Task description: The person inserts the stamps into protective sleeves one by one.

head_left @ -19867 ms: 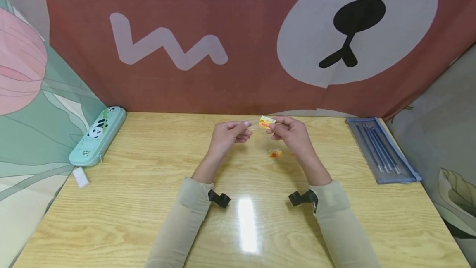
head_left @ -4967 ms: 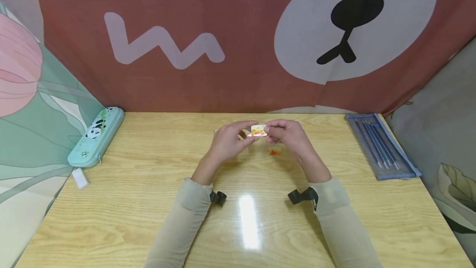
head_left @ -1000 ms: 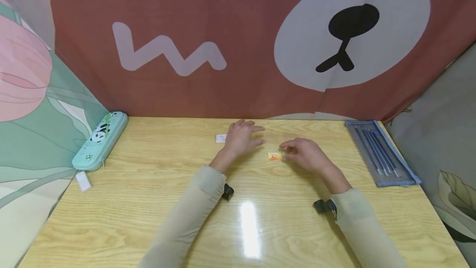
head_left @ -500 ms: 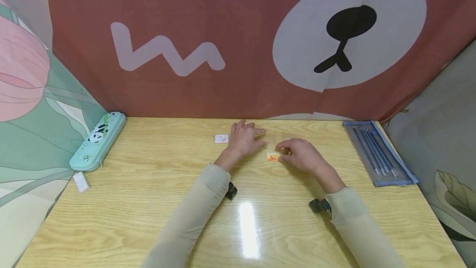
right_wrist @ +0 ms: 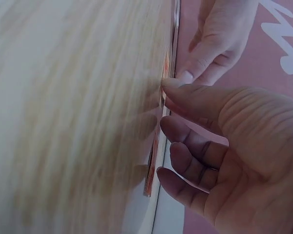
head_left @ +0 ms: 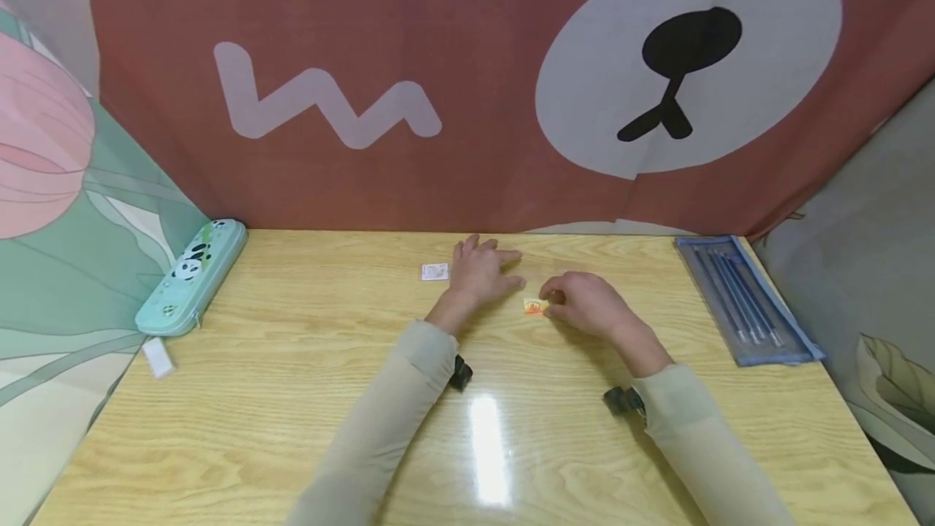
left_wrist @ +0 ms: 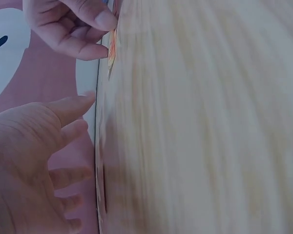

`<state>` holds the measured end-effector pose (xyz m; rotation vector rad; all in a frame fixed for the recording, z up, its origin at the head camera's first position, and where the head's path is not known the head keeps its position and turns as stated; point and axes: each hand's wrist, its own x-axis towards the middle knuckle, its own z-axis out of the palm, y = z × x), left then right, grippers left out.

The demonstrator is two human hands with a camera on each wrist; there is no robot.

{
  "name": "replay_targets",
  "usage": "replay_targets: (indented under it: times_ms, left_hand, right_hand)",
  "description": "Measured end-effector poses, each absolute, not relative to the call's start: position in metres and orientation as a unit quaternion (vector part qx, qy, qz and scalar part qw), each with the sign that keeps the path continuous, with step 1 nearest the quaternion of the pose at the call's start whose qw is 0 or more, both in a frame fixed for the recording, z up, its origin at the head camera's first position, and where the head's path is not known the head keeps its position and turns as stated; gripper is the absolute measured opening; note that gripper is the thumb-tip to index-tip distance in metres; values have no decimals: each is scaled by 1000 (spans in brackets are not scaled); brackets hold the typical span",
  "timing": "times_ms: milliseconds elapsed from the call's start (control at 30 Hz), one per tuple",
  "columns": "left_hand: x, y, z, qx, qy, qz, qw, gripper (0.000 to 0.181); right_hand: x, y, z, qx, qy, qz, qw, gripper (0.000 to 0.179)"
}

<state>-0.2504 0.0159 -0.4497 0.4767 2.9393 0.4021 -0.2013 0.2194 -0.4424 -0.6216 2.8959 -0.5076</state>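
Note:
In the head view a small yellow-and-orange printed card (head_left: 533, 307) lies flat-looking near the middle of the wooden table. My right hand (head_left: 592, 305) pinches its right edge between thumb and forefinger; the left wrist view shows this card (left_wrist: 112, 51) edge-on at those fingertips. Just left of it, my left hand (head_left: 478, 273) is held low over the table, fingers spread, with nothing in them. A small white printed card (head_left: 434, 272) lies left of that hand. Under the right fingers, a thin reddish strip (right_wrist: 150, 170) appears in the right wrist view; its kind cannot be told.
A mint panda pencil case (head_left: 191, 278) stands at the far left, with a small white block (head_left: 157, 357) in front of it. On the right lies a blue-edged clear pouch (head_left: 745, 303) of pens or pencils. A printed brown cloth (head_left: 329, 185) hangs behind the table.
Over the last second my right hand shifted left and its thumb and forefinger closed on the card's edge. The left hand barely moved. Earlier both hands held a similar card up together.

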Motion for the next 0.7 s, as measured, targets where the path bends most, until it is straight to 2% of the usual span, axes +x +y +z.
replay_targets:
  times_ms: [367, 700]
  left_hand:
    - [-249, 25, -452, 152, 978, 116, 80, 44]
    - [-248, 25, -453, 152, 979, 128, 46, 29]
  right_hand:
    - [-201, 216, -441, -206, 963, -163, 63, 13]
    - [-199, 213, -441, -196, 961, -184, 69, 6]
